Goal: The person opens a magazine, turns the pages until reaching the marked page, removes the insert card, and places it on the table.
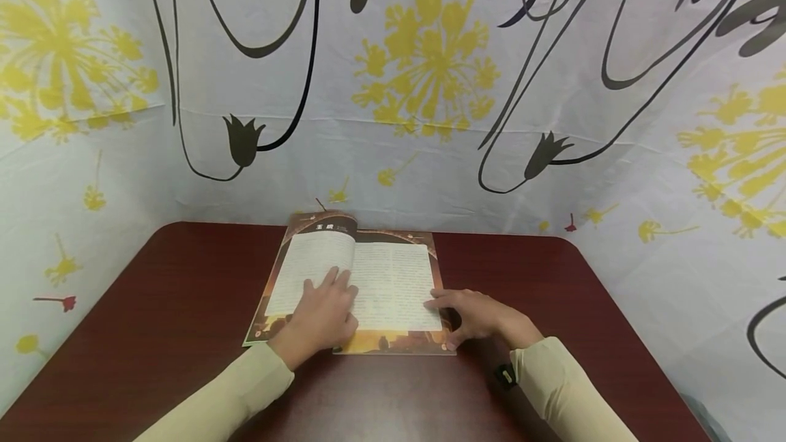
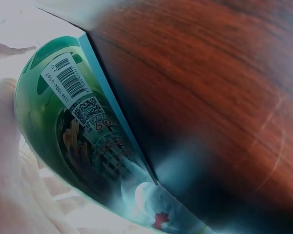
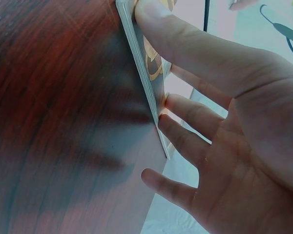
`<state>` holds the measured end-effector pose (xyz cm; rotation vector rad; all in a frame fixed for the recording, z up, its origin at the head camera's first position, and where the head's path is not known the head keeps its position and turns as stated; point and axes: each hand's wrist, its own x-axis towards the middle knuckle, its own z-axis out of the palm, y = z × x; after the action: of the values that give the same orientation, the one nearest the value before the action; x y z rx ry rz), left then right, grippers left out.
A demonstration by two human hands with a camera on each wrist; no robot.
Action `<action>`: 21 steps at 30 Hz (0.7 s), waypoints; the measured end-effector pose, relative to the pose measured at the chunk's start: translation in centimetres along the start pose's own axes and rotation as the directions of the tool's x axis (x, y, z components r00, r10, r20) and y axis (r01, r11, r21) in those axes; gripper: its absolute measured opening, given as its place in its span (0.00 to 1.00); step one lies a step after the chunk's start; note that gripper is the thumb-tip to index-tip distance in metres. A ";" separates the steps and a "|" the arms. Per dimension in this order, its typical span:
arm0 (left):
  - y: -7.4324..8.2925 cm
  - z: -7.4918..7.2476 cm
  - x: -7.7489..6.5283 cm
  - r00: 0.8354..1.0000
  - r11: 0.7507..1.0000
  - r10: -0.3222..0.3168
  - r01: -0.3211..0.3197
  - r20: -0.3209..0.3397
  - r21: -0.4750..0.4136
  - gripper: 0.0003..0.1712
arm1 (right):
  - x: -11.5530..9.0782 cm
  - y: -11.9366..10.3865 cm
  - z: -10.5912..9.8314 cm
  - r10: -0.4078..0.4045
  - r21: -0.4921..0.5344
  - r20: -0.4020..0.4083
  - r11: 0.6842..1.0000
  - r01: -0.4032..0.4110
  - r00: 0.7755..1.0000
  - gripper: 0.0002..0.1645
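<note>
An open magazine [image 1: 396, 285] lies on the dark red table, with a white text panel on each page. My left hand [image 1: 322, 312] rests on the left page near the fold, fingers spread forward. Below this hand in the left wrist view, the green cover [image 2: 36, 105] bows up from the table, showing a barcode label [image 2: 71, 80]. My right hand [image 1: 482, 316] touches the right edge of the magazine. Its thumb [image 3: 185, 41] is at the lower corner and its fingertips lie along the edge. The little finger stands apart from the magazine in the right wrist view.
The table [image 1: 522, 264] has rounded far corners. A white cloth [image 1: 393, 176] with yellow and grey flower prints hangs behind and at both sides. A small dark object [image 1: 505, 375] sits at the right wrist, by the cuff.
</note>
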<state>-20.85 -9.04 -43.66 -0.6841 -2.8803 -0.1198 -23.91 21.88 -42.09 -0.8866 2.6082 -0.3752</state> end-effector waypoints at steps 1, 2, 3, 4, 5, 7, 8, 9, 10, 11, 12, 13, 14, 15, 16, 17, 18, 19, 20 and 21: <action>0.0 0.0 0.0 1.000 1.000 -0.004 0.004 0.001 -0.006 0.18 | 0.0 0.0 0.0 -0.001 0.000 0.000 1.000 0.001 1.000 0.45; 0.0 0.0 0.0 1.000 1.000 -0.010 0.010 0.004 -0.014 0.18 | 0.0 0.0 0.0 -0.003 0.002 0.000 1.000 0.003 1.000 0.45; -0.1 0.0 0.0 1.000 1.000 -0.015 0.015 0.010 -0.020 0.19 | 0.0 0.0 -0.1 -0.005 0.003 0.000 1.000 0.005 1.000 0.45; -0.1 0.0 0.0 1.000 0.999 -0.020 0.021 0.016 -0.025 0.20 | 0.0 0.0 -0.1 -0.008 0.003 0.001 1.000 0.008 1.000 0.45; -0.1 0.0 0.1 0.999 0.999 -0.025 0.026 0.024 -0.032 0.21 | -0.1 0.1 -0.1 -0.010 0.004 0.000 1.000 0.010 1.000 0.44; -0.2 0.1 0.1 0.999 0.998 -0.036 0.038 0.033 -0.046 0.22 | 0.0 0.1 -0.1 -0.015 0.004 0.000 1.000 0.015 1.000 0.44; -0.2 0.1 0.1 0.998 0.998 -0.041 0.043 0.038 -0.053 0.22 | 0.0 0.1 -0.1 -0.018 0.002 -0.001 1.000 0.018 1.000 0.44; -0.2 0.1 0.1 0.998 0.997 -0.045 0.048 0.042 -0.058 0.23 | 0.0 0.1 -0.1 -0.021 0.000 -0.002 1.000 0.021 1.000 0.44; -0.2 0.1 0.1 0.998 0.997 -0.049 0.052 0.046 -0.063 0.24 | 0.0 0.2 -0.1 -0.024 -0.001 -0.003 1.000 0.024 1.000 0.44; -0.2 0.1 0.1 0.997 0.996 -0.053 0.056 0.048 -0.069 0.24 | 0.0 0.2 -0.1 -0.026 -0.001 -0.004 1.000 0.026 1.000 0.44; -0.2 0.0 0.1 0.997 0.995 -0.056 0.060 0.051 -0.074 0.24 | 0.0 0.2 -0.1 -0.028 -0.001 -0.005 1.000 0.028 1.000 0.44; -0.2 0.0 0.1 0.997 0.995 -0.058 0.062 0.054 -0.077 0.25 | 0.0 0.2 -0.1 -0.029 0.001 -0.006 1.000 0.029 1.000 0.44; -0.3 0.0 0.1 0.997 0.995 -0.059 0.063 0.054 -0.078 0.25 | 0.0 0.2 0.0 -0.030 0.001 -0.006 1.000 0.030 1.000 0.44; -0.3 0.0 0.1 0.997 0.995 -0.059 0.063 0.053 -0.079 0.25 | 0.0 0.2 0.0 -0.030 0.002 -0.006 1.000 0.030 1.000 0.44; -0.3 0.0 0.1 0.997 0.995 -0.057 0.061 0.050 -0.077 0.24 | 0.0 0.2 0.0 -0.029 0.003 -0.007 1.000 0.029 1.000 0.44; -0.3 0.0 0.1 0.998 0.996 -0.054 0.057 0.043 -0.071 0.24 | 0.1 0.2 0.0 -0.027 0.004 -0.006 1.000 0.027 1.000 0.44; -0.3 0.1 0.1 0.998 0.997 -0.047 0.049 0.035 -0.059 0.23 | 0.1 0.2 0.0 -0.026 0.006 -0.006 1.000 0.026 1.000 0.44; -0.3 0.1 0.1 0.999 0.998 -0.040 0.041 0.024 -0.044 0.21 | 0.1 0.2 0.1 -0.024 0.007 -0.006 1.000 0.024 1.000 0.44; -0.3 0.2 0.1 0.999 0.999 -0.030 0.031 0.012 -0.026 0.20 | 0.1 0.2 0.1 -0.023 0.007 -0.005 1.000 0.023 1.000 0.44; -0.3 0.2 0.2 1.000 1.000 -0.021 0.021 -0.001 -0.011 0.19 | 0.1 0.2 0.1 -0.021 0.008 -0.005 1.000 0.021 1.000 0.44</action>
<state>-21.13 -9.16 -43.84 -0.6564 -2.8887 -0.1386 -24.05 22.03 -42.25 -0.9117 2.6018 -0.3938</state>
